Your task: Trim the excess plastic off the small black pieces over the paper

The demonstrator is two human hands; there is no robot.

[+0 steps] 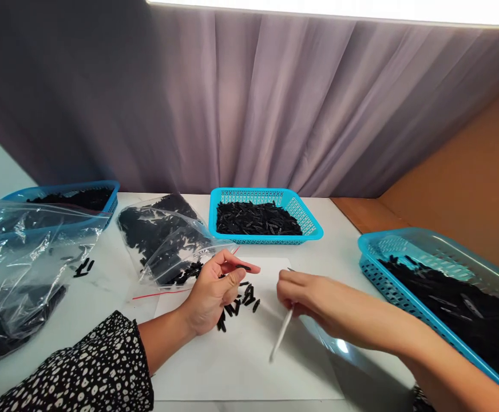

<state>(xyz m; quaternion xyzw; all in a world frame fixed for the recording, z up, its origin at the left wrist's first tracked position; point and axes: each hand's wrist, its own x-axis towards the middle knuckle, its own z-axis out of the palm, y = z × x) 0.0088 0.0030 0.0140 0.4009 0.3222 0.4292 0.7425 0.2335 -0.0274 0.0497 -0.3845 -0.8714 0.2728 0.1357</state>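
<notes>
Strip (243,268), small and black, is pinched between the thumb and fingers of the left hand (209,292), the grip narrow. It lies at the fingertips, on the right side of that hand, above the sheet (249,377). Its long axis runs crosswise, roughly left to right, with one end toward the right hand (307,293). The left hand, being in contact, is the nearer; the right hand stands apart, to the right of the strip. The right hand is wrapped round a slim white tool (281,337), whose tail slants back toward the wearer; the exact finger placement cannot be confirmed. Loose strips (248,294) lie on the sheet, below the pinch and well apart from the right hand. Beyond the left hand and to its left lies a filled bag (159,226); further left are a larger bag (26,320) and a left basket (113,197). Beyond the grip stands a rear basket (313,232) of black pieces. Right of the right hand, a right basket (375,280) holds more.
</notes>
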